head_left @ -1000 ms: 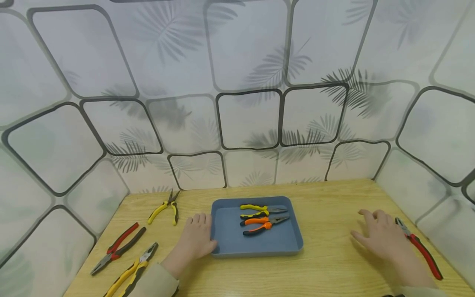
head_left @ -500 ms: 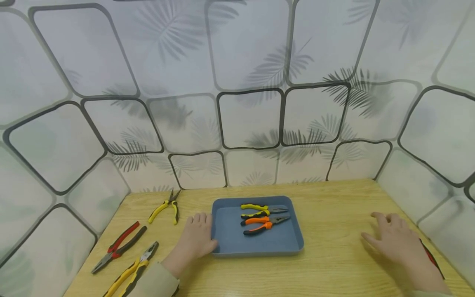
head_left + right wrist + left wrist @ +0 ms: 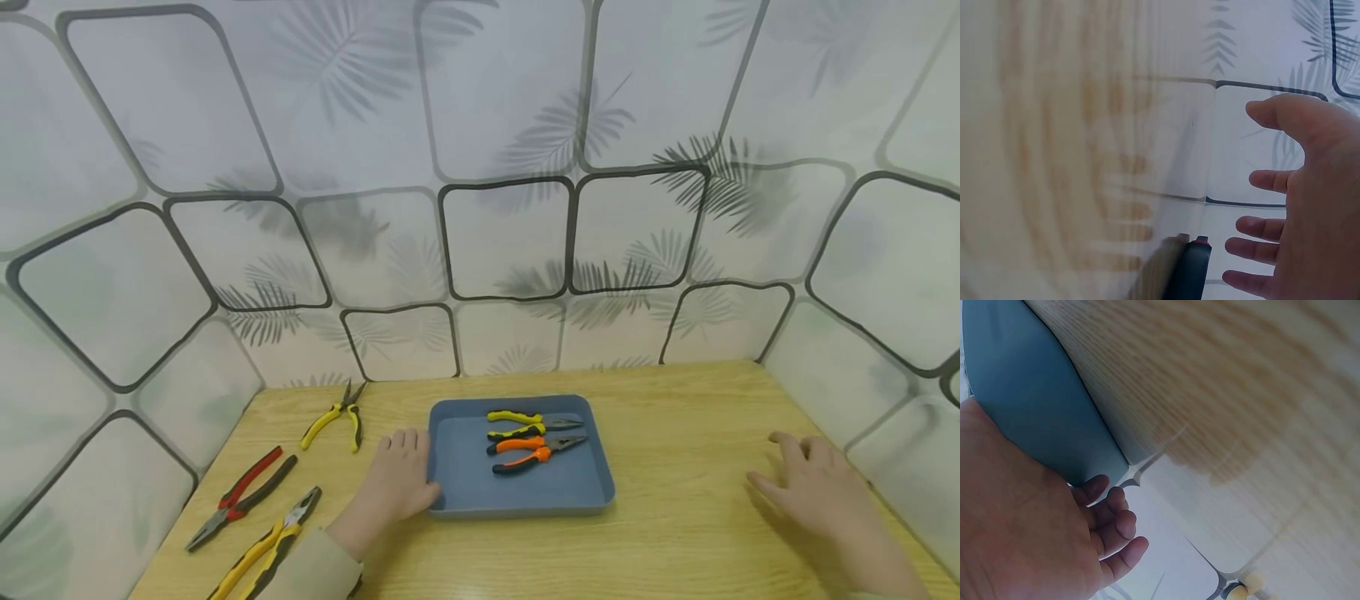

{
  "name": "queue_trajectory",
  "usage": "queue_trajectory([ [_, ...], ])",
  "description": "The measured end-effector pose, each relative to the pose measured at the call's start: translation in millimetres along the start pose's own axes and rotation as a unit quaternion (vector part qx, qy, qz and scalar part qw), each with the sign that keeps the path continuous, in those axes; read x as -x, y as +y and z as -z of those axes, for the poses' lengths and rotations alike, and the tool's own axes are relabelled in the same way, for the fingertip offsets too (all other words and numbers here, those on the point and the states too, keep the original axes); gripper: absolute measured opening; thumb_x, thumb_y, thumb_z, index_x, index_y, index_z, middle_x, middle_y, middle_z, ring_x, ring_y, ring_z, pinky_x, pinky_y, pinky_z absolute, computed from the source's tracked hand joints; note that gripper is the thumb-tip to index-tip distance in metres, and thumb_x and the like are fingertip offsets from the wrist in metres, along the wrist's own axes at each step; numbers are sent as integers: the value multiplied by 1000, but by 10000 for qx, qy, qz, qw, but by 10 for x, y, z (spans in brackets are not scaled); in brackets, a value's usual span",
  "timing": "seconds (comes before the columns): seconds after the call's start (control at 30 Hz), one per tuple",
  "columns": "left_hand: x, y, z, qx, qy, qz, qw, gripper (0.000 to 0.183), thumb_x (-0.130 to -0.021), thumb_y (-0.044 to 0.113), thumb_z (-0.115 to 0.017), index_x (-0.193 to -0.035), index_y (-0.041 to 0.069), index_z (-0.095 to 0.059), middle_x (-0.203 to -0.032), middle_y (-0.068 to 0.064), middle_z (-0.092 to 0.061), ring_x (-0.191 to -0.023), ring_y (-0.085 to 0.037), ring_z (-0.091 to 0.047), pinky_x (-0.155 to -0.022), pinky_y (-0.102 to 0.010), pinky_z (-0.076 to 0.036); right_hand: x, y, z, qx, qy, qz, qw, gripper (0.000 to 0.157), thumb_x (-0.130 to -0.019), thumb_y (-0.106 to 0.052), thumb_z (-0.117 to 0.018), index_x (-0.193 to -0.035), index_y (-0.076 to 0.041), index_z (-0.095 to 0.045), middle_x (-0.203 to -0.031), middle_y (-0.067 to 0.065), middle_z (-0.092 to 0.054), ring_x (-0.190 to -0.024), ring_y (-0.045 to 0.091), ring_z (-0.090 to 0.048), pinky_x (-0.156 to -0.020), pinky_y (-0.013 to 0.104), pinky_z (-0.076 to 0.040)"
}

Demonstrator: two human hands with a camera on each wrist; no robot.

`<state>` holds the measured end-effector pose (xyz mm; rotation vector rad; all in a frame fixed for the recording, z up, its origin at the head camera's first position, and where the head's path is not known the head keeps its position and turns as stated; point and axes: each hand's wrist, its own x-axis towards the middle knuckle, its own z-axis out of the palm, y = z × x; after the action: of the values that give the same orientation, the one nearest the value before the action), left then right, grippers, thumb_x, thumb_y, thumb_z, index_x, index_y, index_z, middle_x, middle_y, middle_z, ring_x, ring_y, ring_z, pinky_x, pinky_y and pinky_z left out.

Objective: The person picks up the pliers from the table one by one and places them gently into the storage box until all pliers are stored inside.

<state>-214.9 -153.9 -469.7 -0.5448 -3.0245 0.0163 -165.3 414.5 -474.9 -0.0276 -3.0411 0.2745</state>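
Note:
My left hand (image 3: 399, 479) rests against the left side of a blue tray (image 3: 517, 498), its thumb over the front left corner. In the left wrist view its fingers are loosely bent beside the tray's outer wall. Inside the tray lie yellow-and-black long-nose pliers (image 3: 516, 433) and, in front of them, orange-and-black pliers (image 3: 542, 455). Far to the right, my right hand (image 3: 821, 492) is held over the table with fingers spread, holding nothing. It hides the red-and-black pliers in the head view; a dark handle (image 3: 1188, 272) with a red edge shows below its fingers in the right wrist view.
Left of the tray lie yellow pliers (image 3: 347, 408) with open jaws, red-and-black long-nose pliers (image 3: 238, 505) and larger yellow-and-black pliers (image 3: 287, 532) close by the left sleeve (image 3: 318, 567). Patterned sheeting (image 3: 502, 242) walls in the wooden table (image 3: 675, 442) at the back and sides.
My right hand has moved to the right, across the red-and-black pliers, which were visible beside it and are now covered. My left hand and the tray have stayed put.

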Motion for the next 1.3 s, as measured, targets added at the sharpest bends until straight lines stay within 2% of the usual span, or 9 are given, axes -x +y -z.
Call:
queue_trajectory([
  [0.27, 0, 0, -1, 13, 15, -6, 10000, 60, -87, 37, -70, -130, -2, -55, -118, -19, -59, -113, -35, -57, -98, -52, -46, 36, 70, 2, -3, -105, -169, 9998, 83, -102, -61, -59, -146, 6, -39, -127, 50, -38, -113, 70, -42, -84, 77, -42],
  [0.53, -7, -6, -10, 40, -25, 7, 10000, 63, -88, 38, -71, -133, -3, -55, -122, -20, -60, -116, -36, -57, -101, -53, -47, 51, 174, 13, -18, -259, -308, 9992, 85, -102, -64, -56, -148, 4, -34, -129, 51, -35, -115, 72, -38, -89, 82, -39],
  [0.93, 16, 17, 44, 40, -58, 5, 10000, 59, -87, 37, -70, -129, -2, -55, -118, -19, -59, -110, -34, -56, -97, -52, -46, 105, 264, 6, 10, -380, -687, 9969, 96, -101, -70, -53, -147, 12, -36, -128, 55, -32, -114, 72, -36, -87, 78, -40],
  [1.17, 14, 16, 17, 104, -85, 50, 9999, 61, -87, 36, -69, -131, -3, -53, -120, -20, -58, -111, -35, -55, -100, -53, -45, 169, 339, 22, -15, -728, -900, 9933, 100, -101, -72, -49, -147, 15, -31, -128, 55, -30, -112, 69, -36, -83, 72, -42],
  [1.3, 6, 11, 9, 83, -70, 45, 9999, 61, -87, 37, -70, -130, -3, -53, -120, -20, -59, -111, -35, -55, -99, -53, -46, 182, 365, 27, -11, -788, -992, 9919, 101, -100, -74, -49, -147, 14, -30, -126, 54, -30, -110, 68, -38, -81, 70, -42],
])
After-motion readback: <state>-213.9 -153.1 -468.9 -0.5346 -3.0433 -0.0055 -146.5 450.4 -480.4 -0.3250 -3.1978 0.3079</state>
